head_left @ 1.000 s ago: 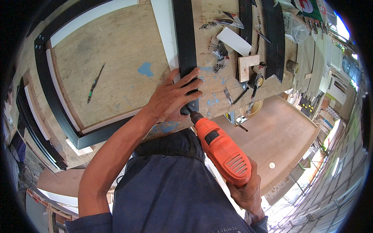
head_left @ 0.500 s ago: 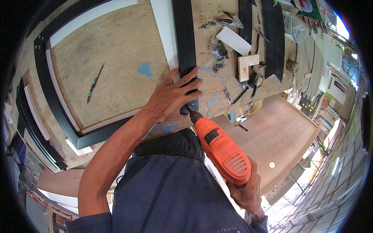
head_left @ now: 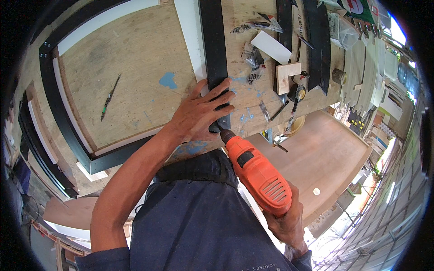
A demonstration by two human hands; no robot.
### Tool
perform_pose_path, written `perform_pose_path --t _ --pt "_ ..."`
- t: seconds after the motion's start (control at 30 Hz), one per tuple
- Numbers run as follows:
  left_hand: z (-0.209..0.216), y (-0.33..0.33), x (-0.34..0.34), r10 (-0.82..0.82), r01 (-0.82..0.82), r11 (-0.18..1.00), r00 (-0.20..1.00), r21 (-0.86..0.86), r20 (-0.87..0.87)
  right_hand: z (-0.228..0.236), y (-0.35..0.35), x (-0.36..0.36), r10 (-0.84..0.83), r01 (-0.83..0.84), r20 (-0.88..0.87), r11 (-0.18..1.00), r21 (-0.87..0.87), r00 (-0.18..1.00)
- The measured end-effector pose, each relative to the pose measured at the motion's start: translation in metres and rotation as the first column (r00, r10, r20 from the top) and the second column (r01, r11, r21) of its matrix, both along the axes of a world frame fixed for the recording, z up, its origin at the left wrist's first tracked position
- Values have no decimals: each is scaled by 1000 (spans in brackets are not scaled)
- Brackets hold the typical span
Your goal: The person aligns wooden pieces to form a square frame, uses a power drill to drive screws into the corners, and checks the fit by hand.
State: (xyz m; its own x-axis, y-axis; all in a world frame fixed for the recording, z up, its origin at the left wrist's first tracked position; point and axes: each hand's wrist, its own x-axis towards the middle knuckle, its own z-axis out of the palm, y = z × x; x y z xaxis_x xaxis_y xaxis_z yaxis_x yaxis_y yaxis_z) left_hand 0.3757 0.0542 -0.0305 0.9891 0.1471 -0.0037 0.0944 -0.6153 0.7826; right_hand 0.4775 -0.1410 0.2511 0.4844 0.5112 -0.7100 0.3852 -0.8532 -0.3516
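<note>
My left hand (head_left: 192, 115) lies over the near end of a black frame bar (head_left: 214, 45), its fingers spread across the bar and curled at the far edge, gripping it. My right hand (head_left: 289, 221) is wrapped round the handle of an orange power drill (head_left: 260, 174), partly hidden behind the drill's body. The drill's dark chuck (head_left: 227, 136) points up and left to the bar's end, close beside my left thumb. Its tip meets the corner there, though the exact contact is hard to see. A white strip (head_left: 192, 40) runs along the bar's left side.
The black frame (head_left: 47, 86) rests on a paint-stained plywood bench (head_left: 126, 58), a thin pen-like tool (head_left: 110, 98) inside it. Right of the bar lie plastic scraps (head_left: 254, 58), a white piece (head_left: 271, 47), an L-shaped wood piece (head_left: 285, 74) and tape rolls (head_left: 301, 93). A brown panel (head_left: 316, 153) stands lower right.
</note>
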Motion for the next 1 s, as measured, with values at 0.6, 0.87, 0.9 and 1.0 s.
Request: perform_pose_path --t 0.6,0.87,0.9,1.0 --pt "0 0 0 -12 12 1000 1000 5 -20 0 1 0 6 -6 0 1000 -6 1000" --pt "-1 -1 0 -18 18 1000 999 -3 -29 1 2 0 12 -12 2 1000 -6 1000" --pt "-1 0 1 -19 19 1000 999 -3 -30 1 2 0 10 -10 -1 1000 -7 1000" --pt "0 1 1 -19 19 1000 999 -1 -29 1 1 1 7 -7 -8 1000 -5 1000"
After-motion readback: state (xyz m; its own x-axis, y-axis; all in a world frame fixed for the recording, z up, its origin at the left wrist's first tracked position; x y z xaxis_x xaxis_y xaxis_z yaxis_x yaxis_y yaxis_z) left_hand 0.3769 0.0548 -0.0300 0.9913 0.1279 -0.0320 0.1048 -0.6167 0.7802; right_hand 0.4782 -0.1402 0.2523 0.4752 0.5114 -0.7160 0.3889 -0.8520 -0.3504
